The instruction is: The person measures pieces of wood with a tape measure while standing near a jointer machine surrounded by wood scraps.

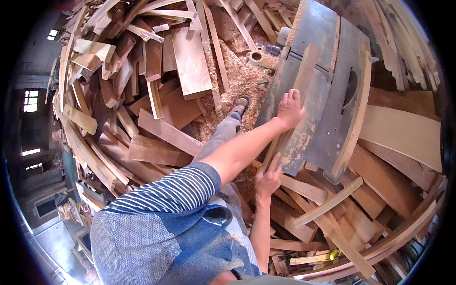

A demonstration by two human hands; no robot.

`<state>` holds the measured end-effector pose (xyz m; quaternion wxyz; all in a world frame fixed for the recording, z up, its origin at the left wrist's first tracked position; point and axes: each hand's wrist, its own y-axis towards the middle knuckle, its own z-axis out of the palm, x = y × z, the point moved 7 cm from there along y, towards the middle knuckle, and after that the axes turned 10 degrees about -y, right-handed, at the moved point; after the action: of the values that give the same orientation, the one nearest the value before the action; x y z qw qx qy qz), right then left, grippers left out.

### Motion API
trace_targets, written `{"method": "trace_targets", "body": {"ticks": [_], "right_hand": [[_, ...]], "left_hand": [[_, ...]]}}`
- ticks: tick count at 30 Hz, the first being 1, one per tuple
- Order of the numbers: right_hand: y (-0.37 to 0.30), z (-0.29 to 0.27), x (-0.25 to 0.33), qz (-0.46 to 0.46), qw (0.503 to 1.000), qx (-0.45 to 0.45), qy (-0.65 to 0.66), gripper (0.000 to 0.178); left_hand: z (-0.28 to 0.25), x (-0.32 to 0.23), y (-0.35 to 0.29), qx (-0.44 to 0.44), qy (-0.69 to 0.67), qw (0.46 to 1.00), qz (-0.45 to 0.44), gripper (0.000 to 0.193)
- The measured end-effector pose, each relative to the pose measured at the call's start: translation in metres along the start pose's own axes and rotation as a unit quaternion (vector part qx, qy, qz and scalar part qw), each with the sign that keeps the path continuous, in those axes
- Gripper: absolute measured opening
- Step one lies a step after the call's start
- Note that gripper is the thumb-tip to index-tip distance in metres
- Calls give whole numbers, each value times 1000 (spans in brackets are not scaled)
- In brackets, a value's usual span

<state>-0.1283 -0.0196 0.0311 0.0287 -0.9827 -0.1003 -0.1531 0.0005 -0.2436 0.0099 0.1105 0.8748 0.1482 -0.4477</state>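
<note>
A long, narrow wood strip point(307, 66) lies along the grey metal bed of a jointer point(327, 114), its far end past the crosswise slot. My left hand point(290, 110) bears on the strip's middle with its fingers bent over it. At the near end, my right hand point(268, 183) grips the strip, thumb and forefinger pointing up along it and the other fingers curled in. Part of the strip is hidden under my left hand and wrist. Pale sawdust is scattered over the bed around it.
Piled boards and offcuts point(194, 61) crowd the left side. More planks point(403, 133) lie at the right, and loose strips point(327, 202) sit below the jointer. Wood shavings point(228, 109) cover the floor around my foot point(241, 103). A small yellow object point(335, 254) rests at the lower right.
</note>
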Motion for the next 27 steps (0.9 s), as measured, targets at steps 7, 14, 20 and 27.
{"method": "trace_targets", "body": {"ticks": [7,14,20,27], "right_hand": [[60,-3,6,10,1000,9,3,82],[114,-6,13,15,1000,1,-22,82],[162,-6,19,0,999,-37,-31,81],[228,-3,17,13,997,-55,-59,78]], "left_hand": [[6,2,60,1,1,1000,-11,64],[23,8,116,-6,-9,1000,-3,69],[22,9,162,19,-9,1000,-3,81],[-84,82,109,14,-127,989,-77,74]]}}
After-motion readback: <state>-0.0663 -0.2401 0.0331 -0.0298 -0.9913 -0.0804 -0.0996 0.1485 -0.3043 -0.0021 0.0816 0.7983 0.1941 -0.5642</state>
